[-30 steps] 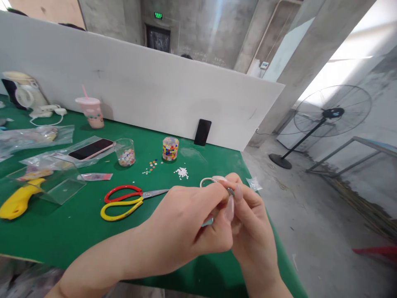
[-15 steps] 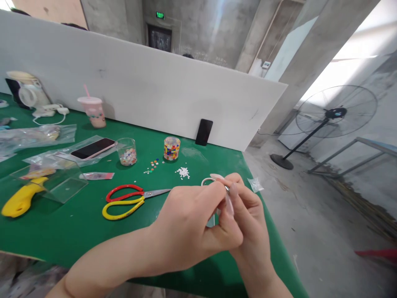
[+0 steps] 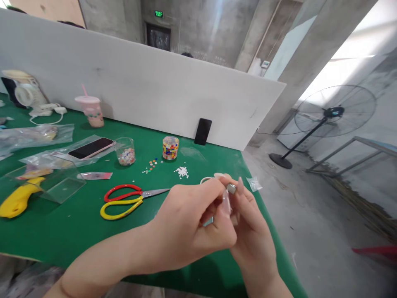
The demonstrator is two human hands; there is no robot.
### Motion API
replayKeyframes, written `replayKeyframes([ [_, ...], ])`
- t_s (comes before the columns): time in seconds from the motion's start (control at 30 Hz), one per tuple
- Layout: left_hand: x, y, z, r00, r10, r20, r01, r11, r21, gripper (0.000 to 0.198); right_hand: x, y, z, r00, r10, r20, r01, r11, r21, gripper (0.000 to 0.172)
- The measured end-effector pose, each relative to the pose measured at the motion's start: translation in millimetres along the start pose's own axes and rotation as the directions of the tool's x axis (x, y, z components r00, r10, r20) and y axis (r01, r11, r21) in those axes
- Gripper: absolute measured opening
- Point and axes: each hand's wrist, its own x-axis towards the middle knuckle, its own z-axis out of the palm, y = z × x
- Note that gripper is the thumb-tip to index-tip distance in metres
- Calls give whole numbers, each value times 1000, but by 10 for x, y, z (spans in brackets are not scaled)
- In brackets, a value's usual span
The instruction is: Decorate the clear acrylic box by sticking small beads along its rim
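Note:
My left hand (image 3: 189, 223) reaches across from the left, thumb and forefinger pinched together. At their tips shows a small silver metal end piece (image 3: 231, 188), which looks like a plug. A thin white cord (image 3: 206, 180) loops out beyond the left knuckles; the rest of it is hidden by the hands. My right hand (image 3: 254, 223) is curled close behind and to the right, its fingertips at the metal end. Left of my hands lie scissors (image 3: 124, 203) with one red and one yellow handle, blades pointing to my left hand.
A mosaic-covered cup (image 3: 170, 148), a clear cup of tiles (image 3: 125, 153), white tile bits (image 3: 181, 171) and a leaning phone (image 3: 203, 131) stand or lie beyond my hands. At left are a clear box (image 3: 66, 186), a yellow-handled tool (image 3: 18, 200) and a pink drink cup (image 3: 93, 111).
The silver end piece shows more between my fingertips. My right thumb has shifted slightly right, off the left thumb. The view has moved a little; the table things stay put.

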Motion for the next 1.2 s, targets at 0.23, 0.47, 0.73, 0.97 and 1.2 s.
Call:
replayKeyframes([
  [0.23, -3, -14, 0, 997, -78, 21, 80, 993, -92, 25, -18, -47, 13, 994, 113, -5, -112, 992, 57, 22],
  [0.47, 13, -38, -19, 983, -131, 129, 155, 968, -197, 21, -49, -99, 16, 995, 90, -38, -87, 994, 72, 21],
  [0.73, -33, -58, 20, 990, -92, 105, 114, 967, -227, 22, -71, -84, -23, 997, 42, -65, -36, 996, 85, 14],
  [0.97, 29, -185, -28, 967, -140, 212, 162, 982, -92, 19, -6, -209, -80, 972, -210, -107, 206, 977, -48, 16],
  [1.2, 298, -1358, 82, 699, -497, 514, 309, 858, 410, 30, 64, -400, -167, 901, -400, -168, 388, 916, -99, 16],
])
